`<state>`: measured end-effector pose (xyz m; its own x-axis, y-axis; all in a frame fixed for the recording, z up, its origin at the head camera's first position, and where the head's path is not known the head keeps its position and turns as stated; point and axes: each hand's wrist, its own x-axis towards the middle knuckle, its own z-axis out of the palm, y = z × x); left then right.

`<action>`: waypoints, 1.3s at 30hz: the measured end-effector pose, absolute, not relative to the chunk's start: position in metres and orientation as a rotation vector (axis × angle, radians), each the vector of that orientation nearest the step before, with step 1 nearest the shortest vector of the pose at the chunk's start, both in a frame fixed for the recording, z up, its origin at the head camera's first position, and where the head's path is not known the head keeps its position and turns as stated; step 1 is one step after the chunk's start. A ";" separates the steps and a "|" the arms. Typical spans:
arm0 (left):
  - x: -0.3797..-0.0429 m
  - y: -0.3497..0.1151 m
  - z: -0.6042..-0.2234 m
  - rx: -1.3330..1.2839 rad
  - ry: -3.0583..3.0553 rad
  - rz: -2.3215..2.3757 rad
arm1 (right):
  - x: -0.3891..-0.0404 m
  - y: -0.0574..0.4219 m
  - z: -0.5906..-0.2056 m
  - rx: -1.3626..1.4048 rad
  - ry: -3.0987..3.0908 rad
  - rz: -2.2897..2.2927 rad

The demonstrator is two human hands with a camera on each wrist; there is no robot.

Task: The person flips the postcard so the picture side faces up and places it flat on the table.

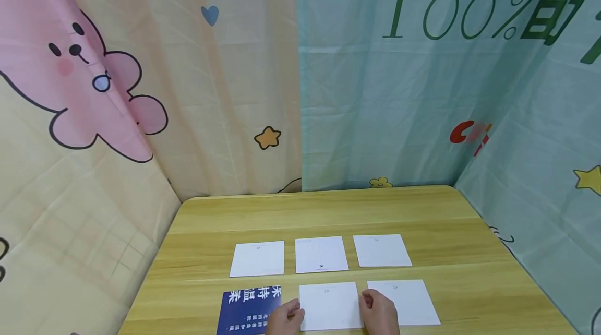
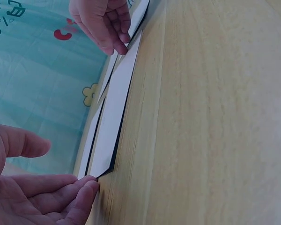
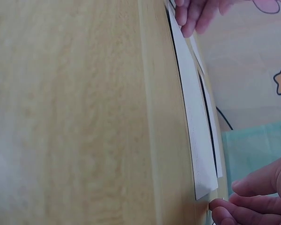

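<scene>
In the head view, a white card [image 1: 331, 303] with a small printed mark lies in the middle of the front row. My left hand [image 1: 285, 318] is at its left edge, and my right hand [image 1: 379, 314] is at its right edge. The left wrist view shows the left hand's [image 2: 47, 199] fingertips touching the card's [image 2: 113, 112] end, thumb held apart. At the other end, in the right wrist view, the right hand's [image 3: 255, 201] fingertips sit right by the corner, with its thumb also raised away from the card.
A blue card [image 1: 249, 310] with white characters lies left of the middle card, partly behind the left hand. Another white card [image 1: 408, 301] is on the right. Three more white cards, one with an arrow [image 1: 321, 254], form the back row. Printed curtains surround the wooden table [image 1: 328, 212].
</scene>
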<state>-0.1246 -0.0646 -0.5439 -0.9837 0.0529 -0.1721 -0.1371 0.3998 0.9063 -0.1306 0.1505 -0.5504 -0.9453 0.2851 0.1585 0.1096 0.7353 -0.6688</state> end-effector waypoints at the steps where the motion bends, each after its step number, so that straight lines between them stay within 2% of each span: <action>1: -0.124 -0.065 -0.544 -0.071 2.487 1.623 | -0.130 0.150 -0.550 -0.313 -2.687 1.019; 15: -0.124 -0.061 -0.543 -0.114 2.511 1.654 | -0.132 0.143 -0.548 -0.347 -2.716 1.053; 28: -0.125 -0.061 -0.545 -0.133 2.529 1.664 | -0.139 0.146 -0.545 -0.523 -2.711 1.351; 39: -0.126 -0.059 -0.544 -0.167 2.531 1.622 | -0.141 0.144 -0.545 -0.430 -2.723 1.285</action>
